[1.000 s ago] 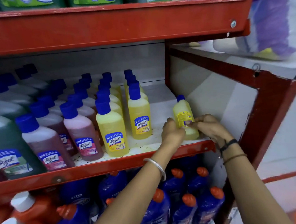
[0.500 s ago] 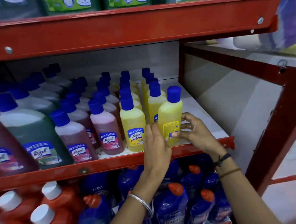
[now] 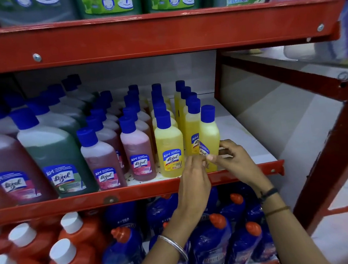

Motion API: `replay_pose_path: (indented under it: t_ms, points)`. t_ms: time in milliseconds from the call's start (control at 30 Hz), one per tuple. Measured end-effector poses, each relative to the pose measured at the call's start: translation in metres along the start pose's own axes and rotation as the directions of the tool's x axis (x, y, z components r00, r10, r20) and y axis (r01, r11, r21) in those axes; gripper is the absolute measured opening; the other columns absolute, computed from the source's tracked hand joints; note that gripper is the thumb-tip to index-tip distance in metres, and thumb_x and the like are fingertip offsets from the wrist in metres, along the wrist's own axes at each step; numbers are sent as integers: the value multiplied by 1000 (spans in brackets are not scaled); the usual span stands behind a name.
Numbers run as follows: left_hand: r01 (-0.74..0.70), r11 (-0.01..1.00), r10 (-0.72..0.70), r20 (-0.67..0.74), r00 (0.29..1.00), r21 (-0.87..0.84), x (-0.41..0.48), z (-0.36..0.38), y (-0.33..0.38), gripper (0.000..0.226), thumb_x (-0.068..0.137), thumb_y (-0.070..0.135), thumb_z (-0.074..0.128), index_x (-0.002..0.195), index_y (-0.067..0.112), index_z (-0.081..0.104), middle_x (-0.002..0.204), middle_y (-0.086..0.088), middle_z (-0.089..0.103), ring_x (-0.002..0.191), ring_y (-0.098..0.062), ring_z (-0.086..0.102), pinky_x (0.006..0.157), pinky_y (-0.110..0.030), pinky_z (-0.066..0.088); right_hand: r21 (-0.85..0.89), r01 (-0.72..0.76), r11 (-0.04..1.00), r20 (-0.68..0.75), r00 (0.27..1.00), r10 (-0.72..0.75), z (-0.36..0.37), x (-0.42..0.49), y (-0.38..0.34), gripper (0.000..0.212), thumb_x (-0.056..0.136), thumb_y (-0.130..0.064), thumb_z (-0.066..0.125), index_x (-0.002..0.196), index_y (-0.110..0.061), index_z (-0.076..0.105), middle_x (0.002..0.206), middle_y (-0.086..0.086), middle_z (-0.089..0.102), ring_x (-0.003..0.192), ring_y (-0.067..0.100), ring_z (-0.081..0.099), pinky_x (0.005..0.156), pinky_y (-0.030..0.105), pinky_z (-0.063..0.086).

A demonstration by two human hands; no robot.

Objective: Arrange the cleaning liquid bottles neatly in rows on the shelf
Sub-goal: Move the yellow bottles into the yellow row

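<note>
Head view: I am looking down at the middle shelf [image 3: 195,182] of a red rack, and I am working at its near right corner. Both of my hands are closing on the front yellow bottle [image 3: 209,137], the rightmost one, which is standing upright at the near edge, touching the yellow row [image 3: 188,113] just to its left. My left hand [image 3: 194,178] is reaching up from below, its fingertips meeting the bottle's lower label. Its grip is looking loose, more steadying than clenched, though I cannot tell exactly how much it is pressing. My right hand [image 3: 235,160] is wrapping the bottle's lower right side, fingers pinching it low, so that grip is grasping the bottle.

Further left, the pink bottles [image 3: 138,152] and the large green bottle [image 3: 54,156] are already standing in files running far into the shelf, labels facing me.

In my judgement I am in the placing step: seating this bottle at the head of a file. Its label is turning off to the left, not facing front like its neighbours. The next move is calling for a small twist to square the label, a nudge flush with the row, then letting go without tipping it over the lip.
</note>
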State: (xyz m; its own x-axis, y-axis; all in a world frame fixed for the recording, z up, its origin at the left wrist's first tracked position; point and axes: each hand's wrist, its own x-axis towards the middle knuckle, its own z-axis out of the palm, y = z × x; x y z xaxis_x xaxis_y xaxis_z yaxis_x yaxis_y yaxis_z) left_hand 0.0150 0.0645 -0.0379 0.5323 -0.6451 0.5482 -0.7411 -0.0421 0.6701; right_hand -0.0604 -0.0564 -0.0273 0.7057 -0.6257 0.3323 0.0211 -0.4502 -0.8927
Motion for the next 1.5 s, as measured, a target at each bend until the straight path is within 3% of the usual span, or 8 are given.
replay_pose_path:
  t_ms: [333, 533, 800, 967, 1167, 1233, 1333, 1500]
  points:
    - [77, 997, -78, 39, 996, 29, -1, 7, -4, 58, 89, -3, 41, 141, 7, 17, 146, -14, 30, 136, -23, 30, 113, -34, 32, 66, -7, 998, 27, 1000, 5, -6, 11, 5, 29, 84, -19, 65, 112, -16, 60, 111, 3, 68, 97, 18, 69, 84, 34, 55]
    - [132, 984, -140, 60, 988, 118, 7, 10, -7, 81, 79, -9, 52, 142, 15, 8, 136, -16, 44, 120, -30, 50, 97, -46, 48, 11, -35, 999, 42, 999, 34, -6, 13, 8, 23, 87, -24, 62, 110, -23, 60, 110, 7, 71, 102, 18, 68, 92, 43, 54]
    - [102, 984, -111, 61, 992, 143, -4, -2, 1, 72, 80, -7, 52, 141, 10, 16, 129, -15, 51, 113, -30, 53, 97, -48, 46, -54, -26, 998, 46, 999, 29, -5, -6, 1, 29, 88, -28, 59, 115, -17, 57, 108, 7, 72, 98, 14, 69, 84, 30, 57]
    - [105, 993, -108, 53, 993, 53, -11, -6, -2, 61, 84, -5, 46, 138, 8, 23, 128, -17, 52, 114, -30, 54, 97, -46, 47, -112, -36, 993, 45, 998, 41, -1, -13, -2, 31, 88, -34, 58, 116, -19, 57, 112, 3, 69, 101, 12, 66, 92, 40, 54]
    - [68, 994, -91, -275, 957, -91, -29, -31, -8, 42, 95, 14, 35, 136, 15, 26, 144, -5, 22, 133, -14, 29, 110, -25, 31, -1, 191, 982, -444, 879, -172, 44, -62, -25, 45, 83, -49, 55, 119, -22, 53, 120, -5, 58, 116, 4, 54, 97, 13, 42]
    - [89, 985, -125, -252, 960, -149, -25, -40, -17, 48, 96, 13, 33, 141, 14, 18, 149, -6, 15, 138, -13, 22, 113, -18, 23, 52, 202, 978, -274, 945, -180, 66, -73, -36, 58, 85, -61, 42, 129, -25, 48, 133, -4, 54, 125, 3, 48, 102, 16, 39]
    - [135, 986, -141, -58, 988, -94, -17, -47, -31, 57, 95, 13, 40, 144, 16, 10, 153, -9, 17, 141, -17, 19, 117, -37, 25, 23, 57, 998, 2, 998, -57, 92, -65, -44, 98, 71, -85, 21, 147, -23, 22, 158, -6, 23, 143, 0, 18, 114, 13, 16]
    - [185, 974, -196, 77, 978, 128, -9, -51, -38, 71, 94, 19, 45, 145, 13, -4, 156, -12, 14, 142, -23, 18, 118, -43, 19, 32, -118, 993, 30, 993, 117, 108, -38, -56, 125, 51, -95, 9, 150, -20, 4, 161, -4, 5, 136, -6, 3, 109, 15, 4]
